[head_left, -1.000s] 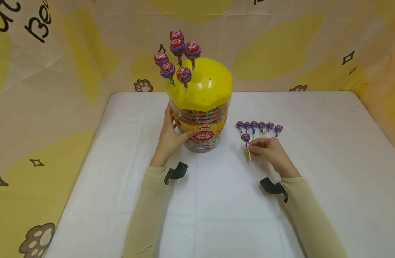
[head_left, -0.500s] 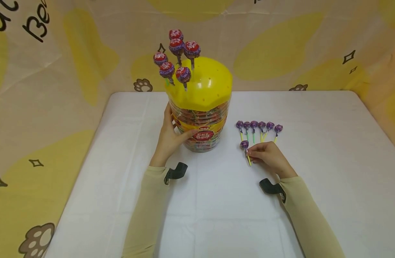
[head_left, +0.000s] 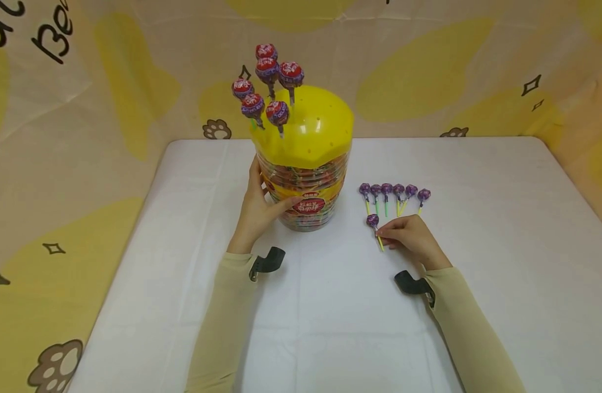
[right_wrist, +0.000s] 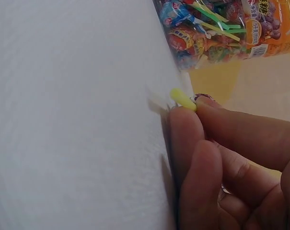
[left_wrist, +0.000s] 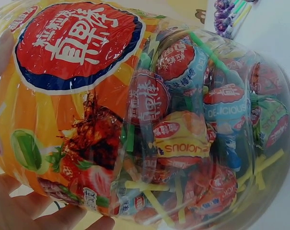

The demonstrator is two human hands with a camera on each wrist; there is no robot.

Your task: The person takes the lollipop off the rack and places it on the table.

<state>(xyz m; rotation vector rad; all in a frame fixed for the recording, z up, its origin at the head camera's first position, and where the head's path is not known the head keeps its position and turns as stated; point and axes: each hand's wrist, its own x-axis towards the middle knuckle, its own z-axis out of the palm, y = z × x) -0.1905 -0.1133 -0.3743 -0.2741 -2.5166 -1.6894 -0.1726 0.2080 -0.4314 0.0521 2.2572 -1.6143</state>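
A clear ribbed jar (head_left: 301, 177) with a yellow dimpled lid (head_left: 322, 123) stands on the white table. Through its wall show wrapped lollipops (left_wrist: 180, 139) in several colours. My left hand (head_left: 256, 213) grips the jar's left side, thumb across the front label, the other fingers partly hidden behind. Several red-and-purple lollipops (head_left: 252, 105) stick up from the lid's left part. To the jar's right, my right hand (head_left: 411, 237) pinches the yellow stick of a purple lollipop (head_left: 372, 220) low over the table. In the right wrist view, the stick's end (right_wrist: 183, 99) pokes out past the fingertips.
Just beyond the right hand, several purple lollipops (head_left: 387, 189) lie in a row, sticks pointing toward me. The white tabletop (head_left: 340, 338) spreads in front of both hands. A patterned yellow-and-cream cloth (head_left: 423, 71) rises behind and beside the table.
My right hand has drawn the pinched lollipop slightly toward me, away from the row, then hardly moved over the last half second. The left hand and jar stay in place.
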